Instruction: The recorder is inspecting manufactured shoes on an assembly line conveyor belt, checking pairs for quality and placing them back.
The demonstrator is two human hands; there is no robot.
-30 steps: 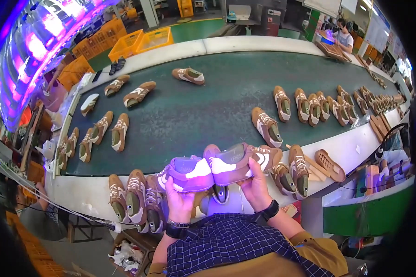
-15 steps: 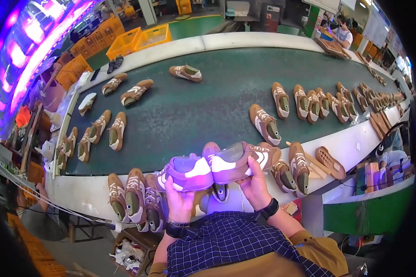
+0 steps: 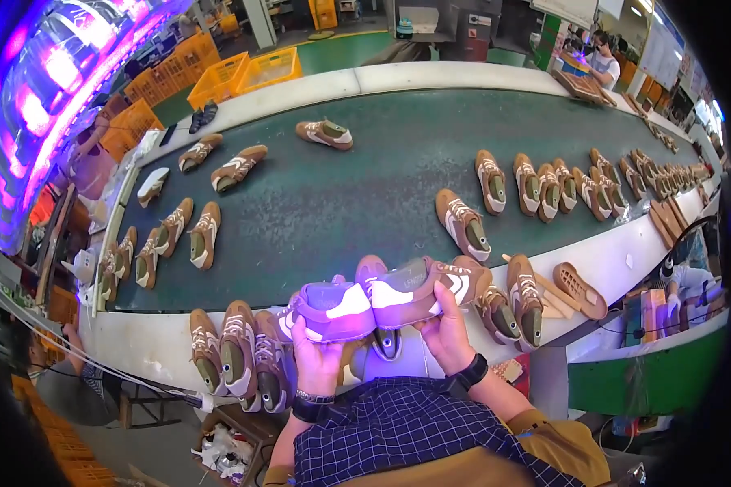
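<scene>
My left hand (image 3: 317, 355) is closed around a brown and white sneaker (image 3: 331, 312), thumb on its side. In my right hand (image 3: 446, 331) is a matching sneaker (image 3: 406, 294), gripped the same way. The two shoes are held side by side, heels close together, over the near edge of the conveyor. Purple light tints both of them. Behind and below them more sneakers show, among them a shoe (image 3: 387, 343) partly hidden between my hands. Next to the left shoe stand several laced sneakers (image 3: 237, 345) on the white ledge.
Sneakers stand scattered on the green conveyor belt (image 3: 325, 219), with a long row at the right. A brown shoe sole (image 3: 581, 290) lies on the near ledge. Yellow crates (image 3: 270, 71) stand beyond the belt. A glowing purple lamp (image 3: 61, 69) hangs upper left. Another person (image 3: 603, 63) is at the far right.
The left sneaker has tipped and shifted slightly in my left hand. The right sneaker's heel sits a little lower. Both hands keep their hold.
</scene>
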